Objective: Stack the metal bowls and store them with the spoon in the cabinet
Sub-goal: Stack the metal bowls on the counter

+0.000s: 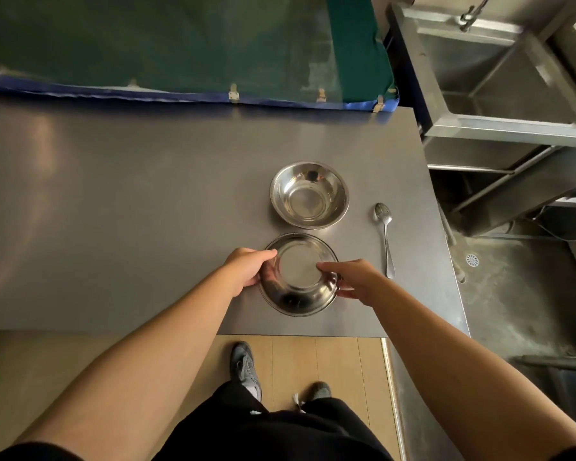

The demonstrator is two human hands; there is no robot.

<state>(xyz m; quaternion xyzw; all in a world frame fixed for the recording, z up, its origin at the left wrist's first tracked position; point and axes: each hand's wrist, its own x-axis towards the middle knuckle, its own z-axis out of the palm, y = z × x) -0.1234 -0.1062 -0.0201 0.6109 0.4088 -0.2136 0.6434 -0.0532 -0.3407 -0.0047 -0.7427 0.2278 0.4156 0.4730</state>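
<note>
Two metal bowls are on a steel table [130, 211]. The near bowl [298, 277] lies upside down close to the front edge, its flat base facing up. My left hand [246, 269] grips its left rim and my right hand [353, 281] grips its right rim. The far bowl [309, 194] stands upright and empty just behind it, untouched. A metal spoon [385, 234] lies to the right of both bowls, its bowl end pointing away from me. No cabinet is in view.
A green and blue covered panel [180, 48] runs along the table's back edge. A steel sink unit [499, 81] stands at the right, with a wet floor and drain [472, 260] below. My feet are on the wooden floor [330, 361] under the table's front edge.
</note>
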